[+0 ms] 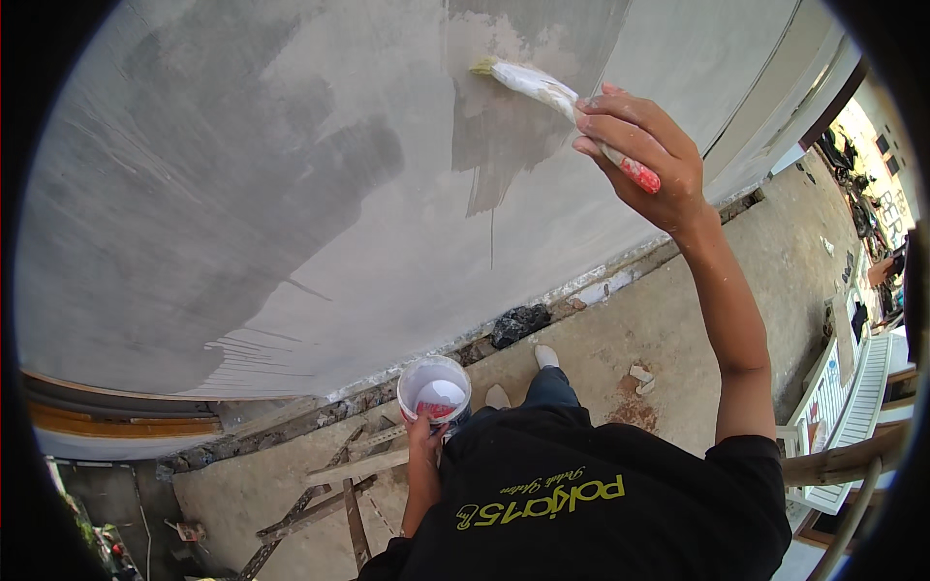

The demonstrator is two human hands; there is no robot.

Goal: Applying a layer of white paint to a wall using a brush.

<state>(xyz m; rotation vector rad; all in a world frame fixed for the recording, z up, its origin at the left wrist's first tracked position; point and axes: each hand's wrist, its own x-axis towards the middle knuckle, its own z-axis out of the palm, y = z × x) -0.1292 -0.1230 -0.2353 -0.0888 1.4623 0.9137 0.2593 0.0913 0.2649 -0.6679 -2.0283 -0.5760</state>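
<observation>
My right hand (647, 150) is raised at the wall, its fingers wrapped round the handle of a paintbrush (531, 83). White paint coats much of the brush, and its handle end is red. The bristle tip touches the grey wall (407, 252), on a damp darker patch (504, 136) with drips running down from it. Low in front of my body, my left hand (423, 433) grips a white paint bucket (410, 382) by its side. White paint (442, 393) shows inside the bucket. A larger dark wet area (281, 223) covers the wall's left part.
Wooden and metal frame pieces (334, 494) stand beside my left arm. A dark crumpled bundle (519, 325) lies at the wall's foot. Rubble (641, 378) is on the concrete floor (620, 339). White slatted panels (852, 397) and a wooden pole (843, 459) are at the right.
</observation>
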